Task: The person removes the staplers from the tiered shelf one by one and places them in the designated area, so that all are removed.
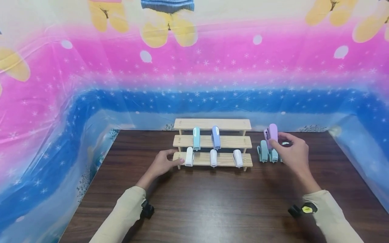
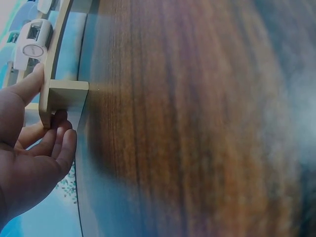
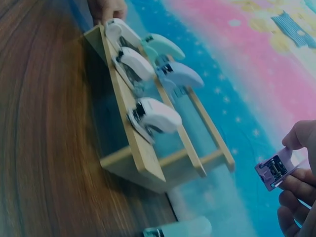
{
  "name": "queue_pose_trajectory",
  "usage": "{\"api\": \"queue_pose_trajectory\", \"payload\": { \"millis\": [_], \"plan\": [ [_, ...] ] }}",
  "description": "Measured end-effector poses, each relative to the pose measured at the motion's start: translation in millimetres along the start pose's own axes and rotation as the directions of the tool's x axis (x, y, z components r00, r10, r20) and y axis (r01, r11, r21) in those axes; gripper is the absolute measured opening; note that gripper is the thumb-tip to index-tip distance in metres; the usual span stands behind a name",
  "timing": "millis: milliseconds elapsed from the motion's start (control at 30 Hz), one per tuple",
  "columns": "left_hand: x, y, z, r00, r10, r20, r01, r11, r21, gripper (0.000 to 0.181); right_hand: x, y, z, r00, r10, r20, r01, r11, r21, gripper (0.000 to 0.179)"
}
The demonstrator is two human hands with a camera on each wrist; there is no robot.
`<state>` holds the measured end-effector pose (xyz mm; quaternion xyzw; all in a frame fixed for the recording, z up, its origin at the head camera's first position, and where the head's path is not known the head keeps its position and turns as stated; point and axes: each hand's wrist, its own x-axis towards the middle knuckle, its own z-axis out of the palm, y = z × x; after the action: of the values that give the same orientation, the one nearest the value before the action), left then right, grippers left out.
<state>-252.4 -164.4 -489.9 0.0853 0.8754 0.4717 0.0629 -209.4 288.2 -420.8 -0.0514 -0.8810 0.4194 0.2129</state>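
Note:
My left hand (image 1: pixel 161 163) grips the left end of the lowest step of a three-step wooden rack (image 1: pixel 212 124), thumb on top and fingers underneath in the left wrist view. Beside the thumb stands a white stapler (image 1: pixel 189 157); a second white stapler (image 1: pixel 213 158) and a third white stapler (image 1: pixel 237 158) share that step. On the middle step are a turquoise stapler (image 1: pixel 196 138) and a periwinkle stapler (image 1: pixel 216 137). Between thumb and fingers, my right hand (image 1: pixel 294 152) pinches a purple stapler (image 3: pixel 274 169), raised right of the rack.
Below the purple stapler, several green staplers (image 1: pixel 263 152) stand on the dark wooden table (image 1: pixel 206 202), partly hidden by my right hand. A patterned pink and blue cloth (image 1: pixel 188 81) hangs close behind the rack and along both sides.

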Motion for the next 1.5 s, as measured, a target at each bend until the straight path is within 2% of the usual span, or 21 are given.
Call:
{"api": "queue_pose_trajectory", "payload": {
  "millis": [333,600,800,933,1200,1500],
  "plan": [
    [-0.5,-0.2,-0.7,1.0,-0.003,-0.002,0.003,1.0,0.0,0.057,6.9,22.4,-30.4,0.997,0.039,-0.064,-0.041,0.998,-0.04,0.053],
    [1.8,-1.9,-0.2,1.0,-0.012,0.001,0.012,1.0,0.011,0.059,14.1,39.9,-50.8,0.99,0.122,-0.073,-0.128,0.987,-0.093,0.06],
    [1.6,-1.1,-0.5,1.0,-0.003,-0.005,0.004,1.0,0.023,0.059,20.0,54.5,-62.4,0.984,0.165,-0.067,-0.17,0.982,-0.081,0.062],
    [1.1,-0.4,-0.7,1.0,-0.009,0.0,0.009,1.0,0.02,0.058,24.6,65.7,-68.3,0.98,0.193,-0.051,-0.196,0.978,-0.069,0.063],
    [0.8,-1.0,-0.9,1.0,-0.024,0.014,0.024,1.0,-0.005,0.059,32.2,87.7,-74.6,0.969,0.236,-0.076,-0.24,0.97,-0.046,0.06],
    [0.0,-1.1,-1.3,1.0,-0.018,0.019,0.018,1.0,-0.005,0.057,31.3,111.4,-73.1,0.956,0.292,-0.034,-0.294,0.952,-0.087,0.069]
  ]
}}
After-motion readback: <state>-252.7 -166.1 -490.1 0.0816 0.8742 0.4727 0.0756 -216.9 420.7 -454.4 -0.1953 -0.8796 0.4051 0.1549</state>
